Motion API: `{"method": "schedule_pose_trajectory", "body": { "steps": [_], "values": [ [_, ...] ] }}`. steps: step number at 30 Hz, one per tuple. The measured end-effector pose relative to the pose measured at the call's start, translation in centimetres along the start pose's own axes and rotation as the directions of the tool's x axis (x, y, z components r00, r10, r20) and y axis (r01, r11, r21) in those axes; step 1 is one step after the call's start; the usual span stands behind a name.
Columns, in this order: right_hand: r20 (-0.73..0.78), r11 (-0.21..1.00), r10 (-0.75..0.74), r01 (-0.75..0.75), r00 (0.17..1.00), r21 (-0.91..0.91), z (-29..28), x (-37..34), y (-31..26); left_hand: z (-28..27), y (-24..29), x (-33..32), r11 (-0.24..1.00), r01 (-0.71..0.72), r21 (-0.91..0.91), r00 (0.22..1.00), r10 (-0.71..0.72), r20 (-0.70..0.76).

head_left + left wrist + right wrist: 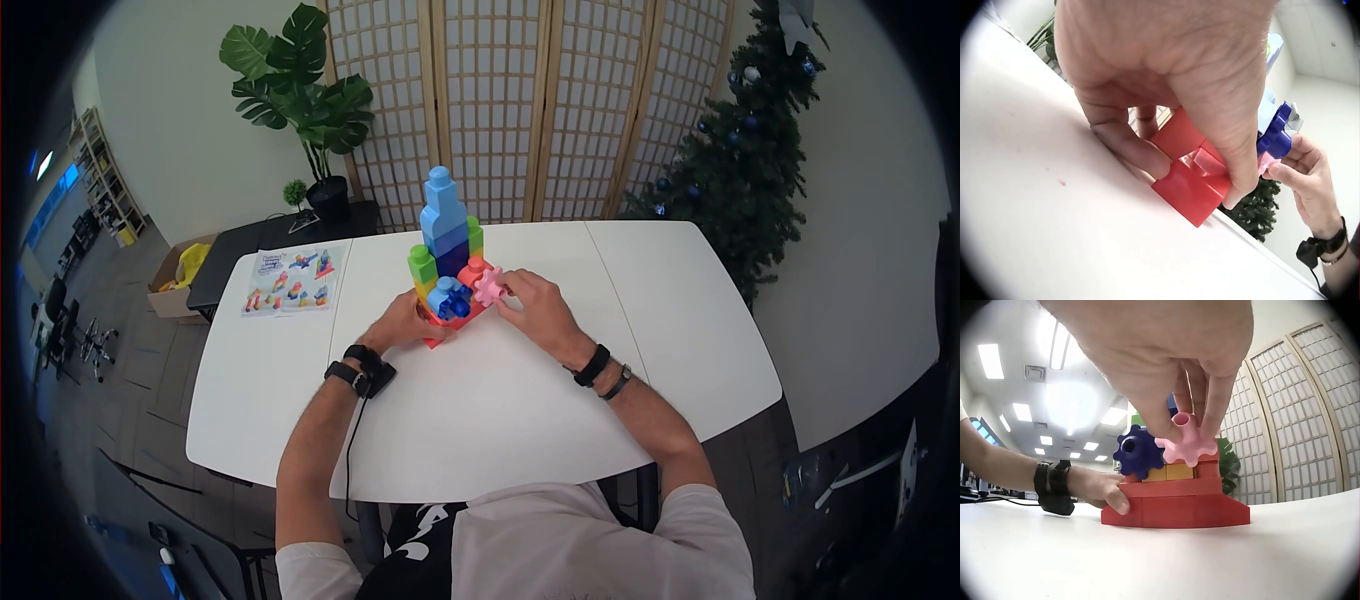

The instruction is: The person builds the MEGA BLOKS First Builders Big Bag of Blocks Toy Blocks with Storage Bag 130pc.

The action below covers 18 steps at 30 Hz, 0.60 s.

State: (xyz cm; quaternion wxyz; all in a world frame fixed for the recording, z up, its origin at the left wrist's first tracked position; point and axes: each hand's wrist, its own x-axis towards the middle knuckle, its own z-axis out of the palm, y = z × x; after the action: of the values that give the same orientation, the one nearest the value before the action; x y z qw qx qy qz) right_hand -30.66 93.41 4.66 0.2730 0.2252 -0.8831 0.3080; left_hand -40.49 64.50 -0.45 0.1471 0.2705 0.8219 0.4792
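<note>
A toy-block build stands on the table, with a red base point(1175, 513), a tall light blue tower point(442, 212) and green blocks point(422, 264) at its sides. My left hand point(402, 322) grips the red base at its near left end, thumb on one side and fingers on the other. At the front of the build, my right hand point(545, 308) pinches a pink gear point(1189, 450) by its hollow stem. Beside it sits a dark blue gear point(1137, 452), its hub facing outward. Yellow blocks point(1169, 472) show behind the two gears.
A printed sheet point(292, 282) with pictures of block models lies on the left of the white table point(690, 330). A black cable point(352, 450) runs from the left wrist over the table's near edge. Behind the table stands a folding screen point(490, 120).
</note>
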Motion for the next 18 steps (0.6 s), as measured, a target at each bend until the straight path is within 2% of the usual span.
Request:
{"method": "schedule_pose_trajectory", "body": {
  "steps": [7, 9, 12, 18],
  "values": [
    [0.016, 0.994, -0.091, 0.092, 0.996, -0.056, 0.3, 0.3, -0.5, 0.0, -0.1, 0.0, 0.998, -0.053, 0.037, 0.999, 0.053, -0.004],
    [-0.001, 0.974, -0.181, 0.179, 0.984, -0.141, 0.5, 0.3, -0.5, 0.0, 0.4, -0.1, 0.999, -0.034, 0.023, 0.999, 0.034, -0.012],
    [0.025, 0.952, -0.219, 0.219, 0.975, -0.213, 0.5, 0.2, -0.4, 0.0, 0.0, 0.1, 0.999, -0.025, 0.041, 1.0, 0.026, -0.013],
    [0.004, 0.961, -0.188, 0.185, 0.982, -0.205, 1.0, 0.2, 0.3, -0.1, -0.5, 0.3, 0.999, -0.022, 0.032, 1.0, 0.021, 0.012]
  ]
}}
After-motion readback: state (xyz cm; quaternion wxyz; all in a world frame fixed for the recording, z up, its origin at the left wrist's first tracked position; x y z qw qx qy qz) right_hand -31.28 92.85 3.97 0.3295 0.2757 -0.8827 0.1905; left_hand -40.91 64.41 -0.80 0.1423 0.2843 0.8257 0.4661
